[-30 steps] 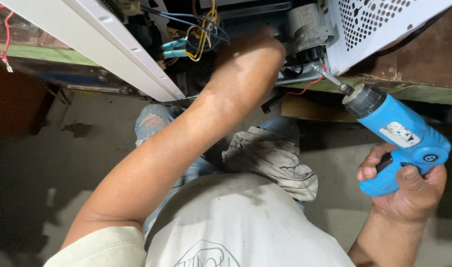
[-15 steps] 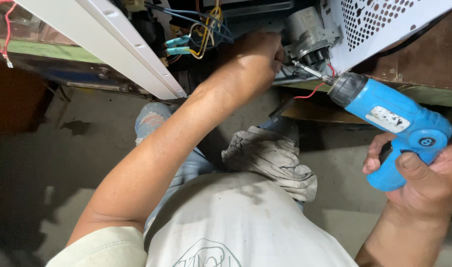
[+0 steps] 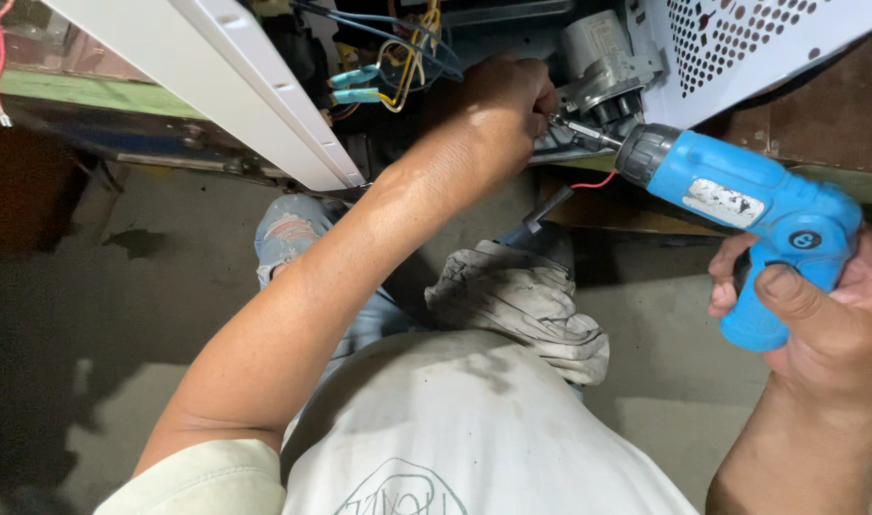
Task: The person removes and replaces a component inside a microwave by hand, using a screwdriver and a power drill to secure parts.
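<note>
Two hands at work, well apart. Right hand (image 3: pixel 827 329) wraps the grip of a blue cordless screwdriver (image 3: pixel 741 205), its bit (image 3: pixel 581 132) pointing left toward a grey motor unit (image 3: pixel 603 72) inside an opened white appliance casing (image 3: pixel 741 48). Left hand (image 3: pixel 503 105) is closed, fingertips pinching at the bit tip. Loose coloured wires (image 3: pixel 398 57) hang just beside it.

Blue cordless screwdriver (image 3: pixel 751 205), tilted, bit tip apparently against the grey motor bracket (image 3: pixel 603 81) inside the opened appliance.
</note>
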